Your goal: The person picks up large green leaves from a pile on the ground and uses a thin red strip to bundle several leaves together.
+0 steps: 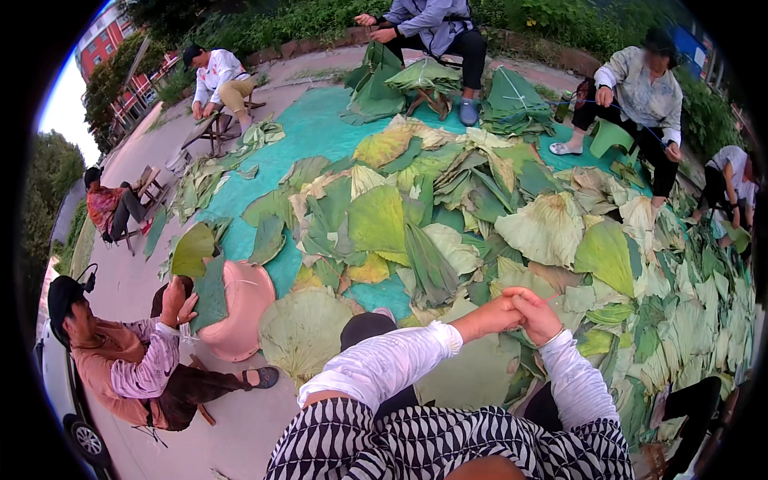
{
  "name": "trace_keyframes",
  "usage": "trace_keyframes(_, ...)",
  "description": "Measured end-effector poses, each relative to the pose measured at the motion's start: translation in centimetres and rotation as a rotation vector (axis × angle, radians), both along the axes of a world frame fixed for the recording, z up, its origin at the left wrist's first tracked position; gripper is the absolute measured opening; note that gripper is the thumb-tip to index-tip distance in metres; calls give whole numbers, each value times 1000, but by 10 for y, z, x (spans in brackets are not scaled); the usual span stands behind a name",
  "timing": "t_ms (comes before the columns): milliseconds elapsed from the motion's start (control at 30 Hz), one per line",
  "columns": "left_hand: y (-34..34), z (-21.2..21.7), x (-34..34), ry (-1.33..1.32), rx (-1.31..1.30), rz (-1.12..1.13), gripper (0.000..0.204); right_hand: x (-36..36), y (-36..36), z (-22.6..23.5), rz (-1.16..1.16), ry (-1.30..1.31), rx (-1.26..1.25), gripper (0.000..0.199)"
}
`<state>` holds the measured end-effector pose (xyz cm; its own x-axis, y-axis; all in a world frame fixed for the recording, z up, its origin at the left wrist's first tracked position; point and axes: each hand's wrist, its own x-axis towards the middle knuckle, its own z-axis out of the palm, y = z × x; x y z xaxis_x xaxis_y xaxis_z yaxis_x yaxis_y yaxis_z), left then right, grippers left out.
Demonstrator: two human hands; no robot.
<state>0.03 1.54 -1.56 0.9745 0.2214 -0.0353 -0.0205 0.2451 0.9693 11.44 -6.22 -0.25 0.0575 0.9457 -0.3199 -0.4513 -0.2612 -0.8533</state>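
My left hand [493, 314] and my right hand [536, 315] are clasped together in front of me, fingers closed against each other. No object shows between them. Below and beyond them spreads a heap of large, flat lotus leaves [384, 220], some green, others yellowed or dried pale. One wide fan-shaped pale leaf [544, 230] lies just beyond my hands. A big grey-green leaf [472, 372] lies under my forearms, partly hidden by them. To the left, a round pale leaf [302, 332] rests by my knee.
A pink basin [240, 308] stands at the left beside a seated person [132, 360] holding a leaf. Other people sit around the green sheet [308, 120]. Tied leaf stacks [512, 100] stand at the far side; a green stool [610, 138] is far right.
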Motion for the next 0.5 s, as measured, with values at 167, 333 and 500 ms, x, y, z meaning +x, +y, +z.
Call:
trace_keyframes(167,-9,19,7,104,52,-65,18,-1,-6,-7,-142,-303,60,24)
trace_keyframes(333,-12,3,11,195,-29,-21,16,3,-8,-10,-182,-460,131,25)
trace_keyframes(500,-4,3,1,188,5,69,14,1,4,-7,-105,-199,60,23)
